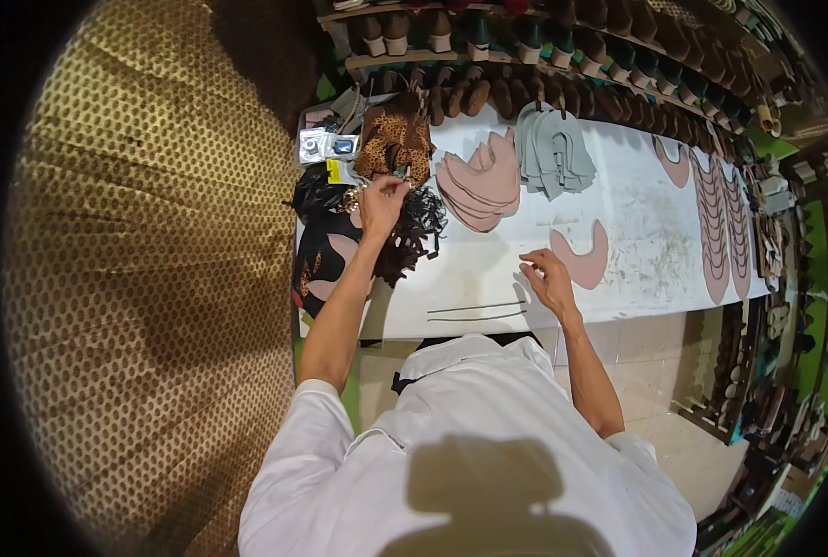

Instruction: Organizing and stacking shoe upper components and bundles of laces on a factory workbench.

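Left hand near fabric, right near cutout

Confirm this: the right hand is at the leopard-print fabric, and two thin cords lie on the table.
Wrong hand: the head view shows the left hand at the leopard-print fabric, the right hand near a curved pink piece. Two thin cords do lie on the table.

On the table, one cutout lies right of a cutout stack, two cords before this stack; behind, shoes on shelves.
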Demonstrator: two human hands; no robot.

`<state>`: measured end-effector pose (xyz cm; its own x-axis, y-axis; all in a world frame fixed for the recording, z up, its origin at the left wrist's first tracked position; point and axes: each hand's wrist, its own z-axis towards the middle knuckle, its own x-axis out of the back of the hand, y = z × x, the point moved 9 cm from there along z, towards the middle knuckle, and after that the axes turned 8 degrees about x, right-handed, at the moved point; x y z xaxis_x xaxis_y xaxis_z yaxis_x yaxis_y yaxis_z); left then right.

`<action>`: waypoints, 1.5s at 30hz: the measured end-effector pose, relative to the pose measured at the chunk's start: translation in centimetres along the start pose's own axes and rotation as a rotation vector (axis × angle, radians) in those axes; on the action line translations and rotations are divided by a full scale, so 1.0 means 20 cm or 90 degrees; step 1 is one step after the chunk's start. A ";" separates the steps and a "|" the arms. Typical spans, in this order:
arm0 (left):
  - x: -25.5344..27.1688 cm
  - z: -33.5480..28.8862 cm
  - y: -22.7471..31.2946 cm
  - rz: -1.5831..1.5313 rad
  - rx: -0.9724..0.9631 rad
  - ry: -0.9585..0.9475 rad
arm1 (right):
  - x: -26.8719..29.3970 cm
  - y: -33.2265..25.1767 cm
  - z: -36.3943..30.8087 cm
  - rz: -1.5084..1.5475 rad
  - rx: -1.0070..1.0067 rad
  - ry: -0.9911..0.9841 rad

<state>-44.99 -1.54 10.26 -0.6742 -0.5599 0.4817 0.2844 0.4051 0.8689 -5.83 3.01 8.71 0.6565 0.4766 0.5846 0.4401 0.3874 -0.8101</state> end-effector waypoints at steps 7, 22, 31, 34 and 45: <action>0.16 0.03 0.48 -0.105 -0.069 -0.100 | 0.02 -0.37 0.35 0.030 0.118 0.029; -0.21 -0.35 0.48 -0.041 -0.001 -0.450 | -0.15 -0.63 0.59 0.404 0.063 -0.164; -0.43 -0.70 -0.16 0.027 0.145 -0.575 | -0.32 -0.03 0.15 0.302 -0.138 -0.310; -0.44 -0.74 -0.34 0.006 0.132 -0.529 | -0.34 0.13 0.06 0.288 -0.149 -0.292; -0.33 -0.77 -0.50 0.194 -0.030 -0.332 | -0.28 0.35 -0.04 0.058 -0.151 -0.193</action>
<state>-32.86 -13.14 0.09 -0.7989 0.0093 0.6015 0.5399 0.4521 0.7100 -5.91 2.33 -0.38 0.5047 0.7252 0.4683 0.5413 0.1567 -0.8261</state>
